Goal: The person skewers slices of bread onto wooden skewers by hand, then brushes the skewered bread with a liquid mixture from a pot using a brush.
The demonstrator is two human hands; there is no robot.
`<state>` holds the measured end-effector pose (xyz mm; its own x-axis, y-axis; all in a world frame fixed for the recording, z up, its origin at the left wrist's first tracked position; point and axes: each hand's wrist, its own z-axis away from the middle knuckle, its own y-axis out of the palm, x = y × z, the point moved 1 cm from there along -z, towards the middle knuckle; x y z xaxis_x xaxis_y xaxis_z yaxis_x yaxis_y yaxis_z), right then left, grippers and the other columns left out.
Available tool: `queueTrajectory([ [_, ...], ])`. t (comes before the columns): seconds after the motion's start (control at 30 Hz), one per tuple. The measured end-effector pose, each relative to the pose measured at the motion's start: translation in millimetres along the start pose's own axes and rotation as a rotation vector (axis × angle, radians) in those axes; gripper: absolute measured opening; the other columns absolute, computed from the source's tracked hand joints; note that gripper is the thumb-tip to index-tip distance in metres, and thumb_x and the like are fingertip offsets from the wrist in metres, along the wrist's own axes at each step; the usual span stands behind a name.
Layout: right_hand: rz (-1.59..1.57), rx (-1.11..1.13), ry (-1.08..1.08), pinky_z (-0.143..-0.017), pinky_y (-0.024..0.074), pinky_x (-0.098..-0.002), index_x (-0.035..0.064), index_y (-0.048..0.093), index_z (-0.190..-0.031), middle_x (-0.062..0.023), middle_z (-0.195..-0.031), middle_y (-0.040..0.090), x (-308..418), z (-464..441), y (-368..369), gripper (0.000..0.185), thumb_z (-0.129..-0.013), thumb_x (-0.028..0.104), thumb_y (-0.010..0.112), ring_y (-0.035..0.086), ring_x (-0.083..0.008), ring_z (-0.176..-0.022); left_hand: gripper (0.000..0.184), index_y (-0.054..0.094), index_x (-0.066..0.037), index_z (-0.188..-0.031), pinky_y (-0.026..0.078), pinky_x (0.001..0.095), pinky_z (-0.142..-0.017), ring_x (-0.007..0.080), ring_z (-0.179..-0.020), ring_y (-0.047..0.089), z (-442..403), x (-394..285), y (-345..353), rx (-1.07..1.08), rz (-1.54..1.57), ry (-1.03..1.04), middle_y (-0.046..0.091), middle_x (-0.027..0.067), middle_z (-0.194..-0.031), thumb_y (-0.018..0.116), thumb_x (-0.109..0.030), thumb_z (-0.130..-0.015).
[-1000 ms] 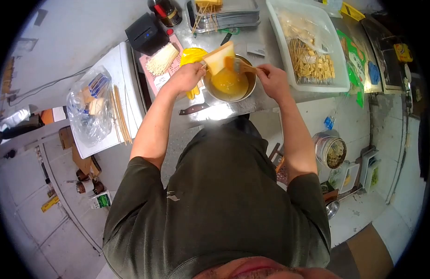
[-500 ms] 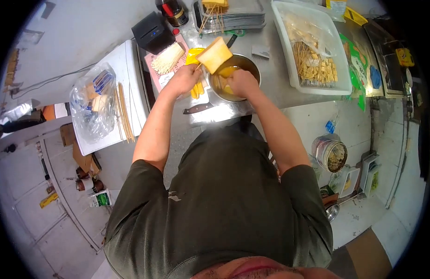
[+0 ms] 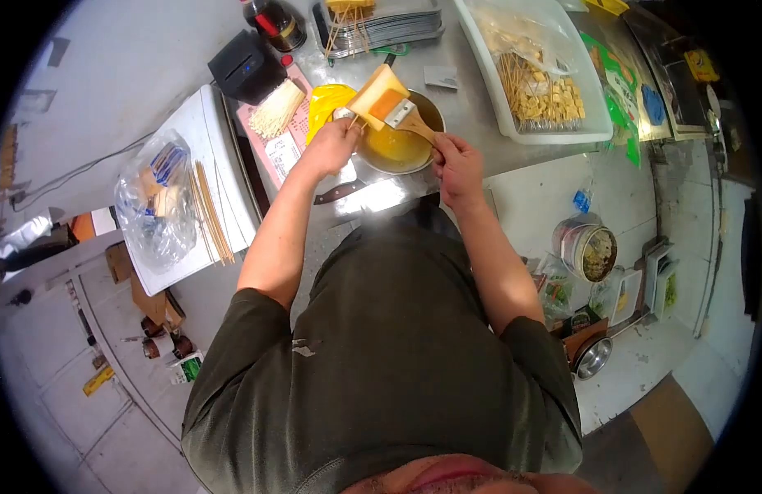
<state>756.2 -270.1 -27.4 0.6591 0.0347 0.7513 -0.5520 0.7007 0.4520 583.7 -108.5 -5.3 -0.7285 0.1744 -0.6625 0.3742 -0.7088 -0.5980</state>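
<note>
My left hand [image 3: 331,148] is closed on thin sticks that carry a slice of bread [image 3: 381,82] with a browned edge, held tilted over the pot. In my right hand [image 3: 460,169] is a flat wooden-handled brush [image 3: 417,125]. Its bristles lie against the face of the bread, where an orange-yellow patch shows. Beneath both sits a metal pot [image 3: 434,105] with yellow liquid [image 3: 393,148] in it. A knife [image 3: 340,193] with a dark handle lies by the pot, near the table's front edge.
Left of the pot are a yellow bag [image 3: 327,103], a bundle of pale sticks [image 3: 278,111] and a black box [image 3: 247,67]. Stacked trays [image 3: 389,33] stand behind. A white bin [image 3: 512,123] of skewered pieces is at right. Loose skewers [image 3: 209,210] lie on a white surface at left.
My right hand has come up out of the pot and moved right, bringing the brush onto the bread. My left hand still holds the bread on its sticks. The view has shifted slightly.
</note>
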Motion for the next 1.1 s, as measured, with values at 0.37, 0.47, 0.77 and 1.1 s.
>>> queueTrajectory([
  [0.37, 0.070, -0.128, -0.093, -0.048, 0.0368, -0.0213, -0.0057, 0.063, -0.100, 0.0002, -0.067, 0.054, -19, 4, -6, 0.019, -0.091, 0.012, 0.064, 0.046, -0.0069, -0.054, 0.035, 0.062, 0.001, -0.092, 0.047, 0.0374, -0.068, 0.0263, -0.071, 0.061, -3, -3, 9, -0.054, 0.000, 0.059, 0.061, 0.0135, -0.072, 0.048, -0.031, -0.098],
  [0.47, -0.016, -0.081, -0.089, -0.049, 0.0364, -0.0208, -0.0060, 0.064, -0.100, 0.0000, -0.067, 0.055, -8, 8, 8, 0.019, -0.091, 0.011, 0.063, 0.047, -0.0066, -0.055, 0.036, 0.061, 0.001, -0.089, 0.047, 0.0354, -0.064, 0.0226, -0.066, 0.060, -4, -4, 12, -0.078, -0.036, 0.109, 0.060, 0.0107, -0.068, 0.048, -0.031, -0.099],
  [0.77, 0.353, -0.153, -0.106, -0.053, 0.0423, -0.0257, -0.0062, 0.067, -0.093, -0.0043, -0.071, 0.063, -13, -15, -29, 0.024, -0.088, 0.017, 0.064, 0.055, -0.0116, -0.059, 0.036, 0.061, 0.001, -0.091, 0.046, 0.0375, -0.066, 0.0261, -0.067, 0.059, -4, 3, 3, -0.110, -0.050, 0.123, 0.060, 0.0139, -0.069, 0.048, -0.031, -0.099],
  [1.1, 1.825, 0.329, -0.273, -0.080, 0.0539, -0.0433, 0.0031, 0.072, -0.091, -0.0204, -0.094, 0.070, -13, -66, 70, 0.025, -0.082, 0.020, 0.055, 0.068, -0.0362, -0.091, 0.037, 0.062, 0.003, -0.102, 0.048, 0.0456, -0.082, 0.0421, -0.091, 0.063, 4, 26, -24, -0.143, -0.019, 0.018, 0.065, 0.0281, -0.091, 0.048, -0.030, -0.096],
])
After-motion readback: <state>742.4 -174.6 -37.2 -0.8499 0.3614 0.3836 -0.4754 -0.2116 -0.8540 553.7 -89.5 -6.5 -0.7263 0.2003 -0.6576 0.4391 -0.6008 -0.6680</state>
